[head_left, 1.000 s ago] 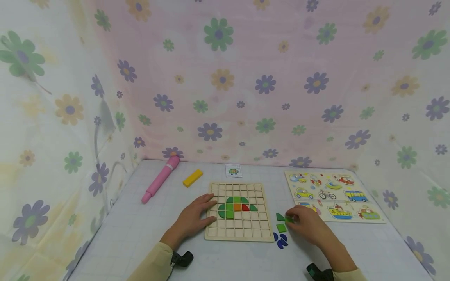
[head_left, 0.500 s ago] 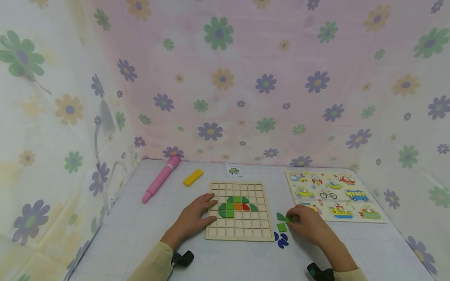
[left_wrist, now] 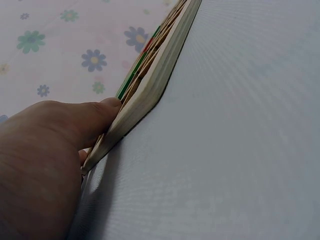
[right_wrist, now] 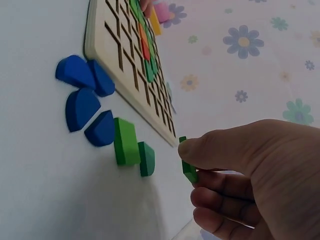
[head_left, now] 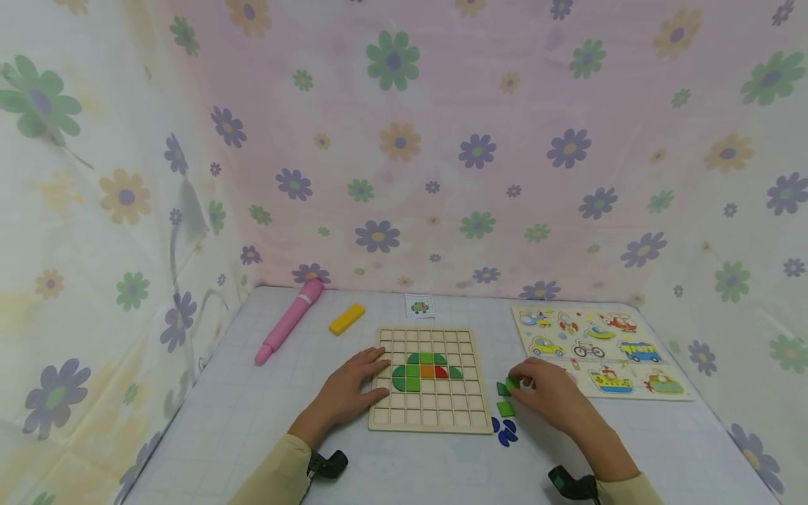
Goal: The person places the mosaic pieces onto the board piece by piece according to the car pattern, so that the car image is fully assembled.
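Green piece (right_wrist: 188, 167) between right hand's (right_wrist: 235, 170) fingertips

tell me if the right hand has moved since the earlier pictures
Yes, slightly: in the head view, against the grid, the right hand, pinching a green piece, has shifted left toward it and a little up the picture.

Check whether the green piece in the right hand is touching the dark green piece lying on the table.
Apart: the right wrist view shows bare tabletop between the held green piece and the dark green piece.
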The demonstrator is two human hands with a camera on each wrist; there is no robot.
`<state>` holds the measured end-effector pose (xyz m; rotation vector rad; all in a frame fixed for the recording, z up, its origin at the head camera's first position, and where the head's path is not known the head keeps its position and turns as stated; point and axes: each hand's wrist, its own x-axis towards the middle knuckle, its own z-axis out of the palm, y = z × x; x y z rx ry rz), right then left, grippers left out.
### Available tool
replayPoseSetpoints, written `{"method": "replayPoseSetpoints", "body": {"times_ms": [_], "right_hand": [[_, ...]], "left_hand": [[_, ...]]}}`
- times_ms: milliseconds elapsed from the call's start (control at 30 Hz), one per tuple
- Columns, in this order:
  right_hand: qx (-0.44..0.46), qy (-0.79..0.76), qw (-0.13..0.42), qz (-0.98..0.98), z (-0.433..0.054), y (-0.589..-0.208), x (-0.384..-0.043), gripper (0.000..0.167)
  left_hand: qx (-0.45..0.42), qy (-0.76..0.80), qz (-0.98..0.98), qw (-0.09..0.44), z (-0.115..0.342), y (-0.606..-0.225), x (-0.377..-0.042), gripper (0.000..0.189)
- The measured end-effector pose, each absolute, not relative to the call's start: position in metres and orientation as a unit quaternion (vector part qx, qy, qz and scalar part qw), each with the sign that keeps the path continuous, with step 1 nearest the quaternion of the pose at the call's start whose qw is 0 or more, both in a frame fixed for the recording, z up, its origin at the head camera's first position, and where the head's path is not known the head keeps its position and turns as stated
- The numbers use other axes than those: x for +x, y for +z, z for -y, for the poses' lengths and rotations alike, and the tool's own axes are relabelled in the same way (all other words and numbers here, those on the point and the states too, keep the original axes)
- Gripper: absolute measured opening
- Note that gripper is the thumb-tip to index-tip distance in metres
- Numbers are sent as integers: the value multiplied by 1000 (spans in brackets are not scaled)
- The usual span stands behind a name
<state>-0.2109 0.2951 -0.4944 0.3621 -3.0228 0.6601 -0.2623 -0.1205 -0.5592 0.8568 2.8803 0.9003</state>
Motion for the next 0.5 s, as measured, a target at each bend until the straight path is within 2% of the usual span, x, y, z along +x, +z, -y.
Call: {"method": "replayPoseSetpoints", "body": {"times_ms": [300,500], "right_hand": [[154,220,38,962,-276,-487,-216,19],[156,221,24,962,-257,-480,-219,21]], "left_hand": [[277,291,-916,3,121,-557,-261,57],[279,291,-915,3,121,-558,-261,57]]}}
